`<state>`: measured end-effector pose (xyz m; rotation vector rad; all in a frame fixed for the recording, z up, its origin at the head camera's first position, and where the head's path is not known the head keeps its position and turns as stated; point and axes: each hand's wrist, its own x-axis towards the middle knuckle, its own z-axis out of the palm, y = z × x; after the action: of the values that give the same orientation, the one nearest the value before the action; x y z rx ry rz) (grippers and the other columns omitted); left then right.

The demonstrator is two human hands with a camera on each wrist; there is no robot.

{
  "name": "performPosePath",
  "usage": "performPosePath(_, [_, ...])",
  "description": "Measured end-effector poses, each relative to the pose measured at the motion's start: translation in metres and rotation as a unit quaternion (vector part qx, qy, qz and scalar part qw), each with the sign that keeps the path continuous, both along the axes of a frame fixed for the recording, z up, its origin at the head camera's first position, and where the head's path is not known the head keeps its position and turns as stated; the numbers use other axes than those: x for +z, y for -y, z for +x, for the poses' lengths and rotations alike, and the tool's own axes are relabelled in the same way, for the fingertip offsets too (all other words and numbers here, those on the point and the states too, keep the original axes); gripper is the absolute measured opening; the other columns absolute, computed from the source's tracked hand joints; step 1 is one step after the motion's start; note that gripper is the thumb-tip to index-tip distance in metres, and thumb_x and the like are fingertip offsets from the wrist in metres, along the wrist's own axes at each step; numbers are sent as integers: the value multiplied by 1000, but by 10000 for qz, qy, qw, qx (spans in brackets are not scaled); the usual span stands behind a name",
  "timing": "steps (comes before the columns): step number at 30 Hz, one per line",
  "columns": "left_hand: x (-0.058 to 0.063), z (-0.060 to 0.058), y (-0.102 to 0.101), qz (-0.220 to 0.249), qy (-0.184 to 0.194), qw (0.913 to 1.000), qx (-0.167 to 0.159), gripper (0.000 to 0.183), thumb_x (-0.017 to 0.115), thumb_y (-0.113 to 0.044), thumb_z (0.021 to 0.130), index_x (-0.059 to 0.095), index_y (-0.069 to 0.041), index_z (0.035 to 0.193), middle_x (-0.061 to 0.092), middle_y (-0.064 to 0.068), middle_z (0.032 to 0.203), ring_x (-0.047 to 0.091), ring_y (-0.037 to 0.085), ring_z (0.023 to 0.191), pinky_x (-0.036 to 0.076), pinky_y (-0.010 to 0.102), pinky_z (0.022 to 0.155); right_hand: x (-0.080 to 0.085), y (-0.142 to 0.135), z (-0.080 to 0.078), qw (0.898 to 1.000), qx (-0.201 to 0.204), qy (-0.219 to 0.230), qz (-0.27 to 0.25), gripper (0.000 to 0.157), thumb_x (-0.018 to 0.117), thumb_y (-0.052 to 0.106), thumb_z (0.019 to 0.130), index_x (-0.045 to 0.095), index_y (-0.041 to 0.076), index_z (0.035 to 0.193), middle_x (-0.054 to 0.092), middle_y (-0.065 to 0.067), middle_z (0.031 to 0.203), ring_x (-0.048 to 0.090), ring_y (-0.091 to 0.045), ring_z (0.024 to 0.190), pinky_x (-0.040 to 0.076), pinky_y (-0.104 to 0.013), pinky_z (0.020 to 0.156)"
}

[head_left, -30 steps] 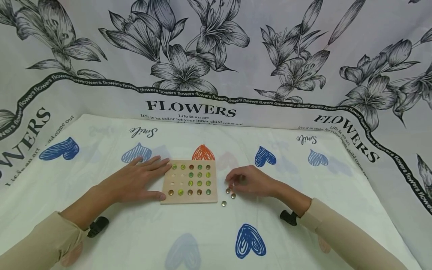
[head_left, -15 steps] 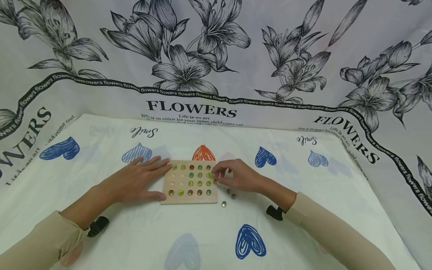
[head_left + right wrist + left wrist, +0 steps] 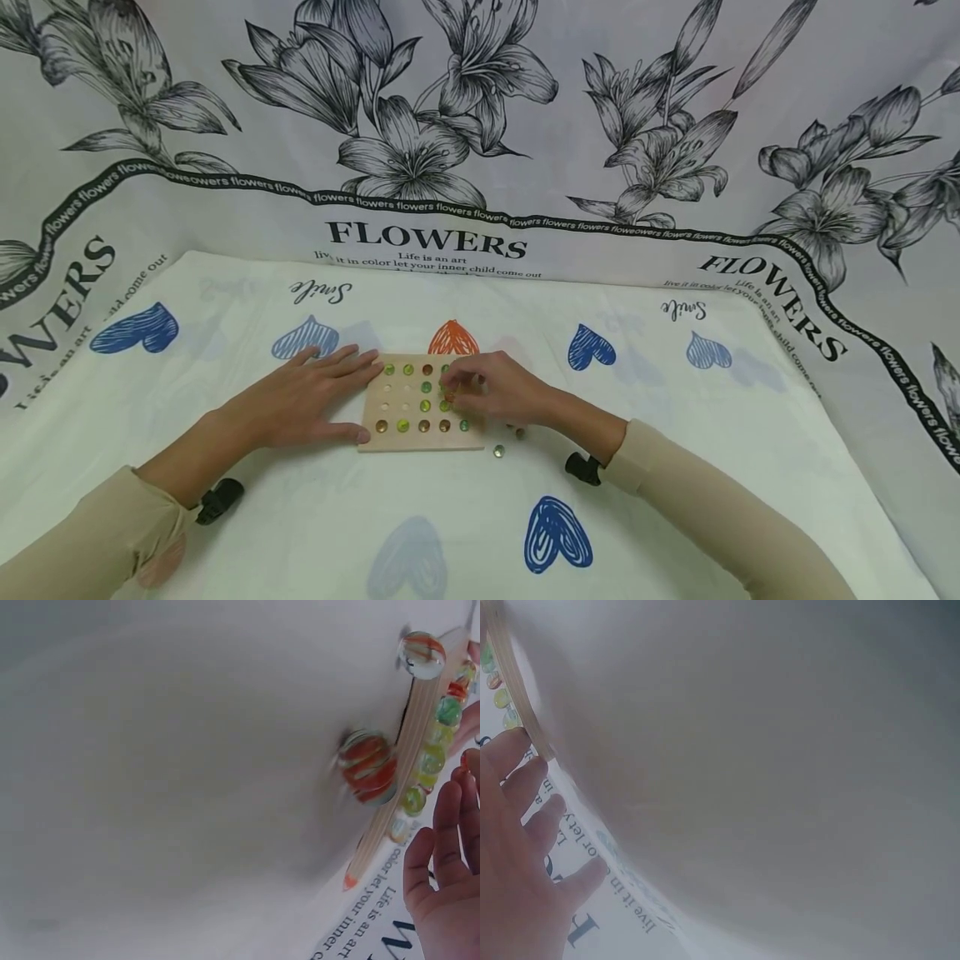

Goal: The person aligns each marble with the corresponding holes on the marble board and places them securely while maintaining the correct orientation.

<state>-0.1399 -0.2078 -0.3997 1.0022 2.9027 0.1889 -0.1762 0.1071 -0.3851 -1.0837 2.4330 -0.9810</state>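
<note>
At eight o'clock, a creased beige left sleeve (image 3: 97, 533) ends at the left hand (image 3: 303, 404), its straight, spread fingers touching the nine o'clock edge of a rectangular wooden board (image 3: 396, 398). Pale and flat with a ridged-grain edge, the board lies on white cloth (image 3: 300, 517) between both hands. Shiny round glass marbles (image 3: 402, 425), green, yellow and amber, fill rows beside four small hollows toward its nine o'clock side. Over its three o'clock half, the right hand (image 3: 498, 392) pinches a reddish marble (image 3: 449, 397) between thumb and fingertips; whether it touches the board cannot be told. Loose marbles (image 3: 499, 451), some red-swirled clear glass, lie past the four o'clock corner. A beige right sleeve (image 3: 720, 508) slants toward four o'clock.
</note>
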Motion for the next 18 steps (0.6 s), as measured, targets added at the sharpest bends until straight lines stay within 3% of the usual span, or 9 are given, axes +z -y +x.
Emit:
performPosePath(8, [1,0,0,-8,2,10000,11,95,46,-82,84,38,-18,155,35,3,160,32,36,146,26,68,111,3,19,1,9999,143,62,-53,23,71,8,92,70,9,115,71,3,106,60,-6,91,52,-23,84])
performPosePath(18, [1,0,0,18,-28,10000,-25,95,46,-82,84,39,-19,154,36,2,159,33,35,145,28,69,109,0,37,1,9992,243,-109,302,24,71,11,93,71,13,116,70,8,110,59,-3,97,48,-17,92])
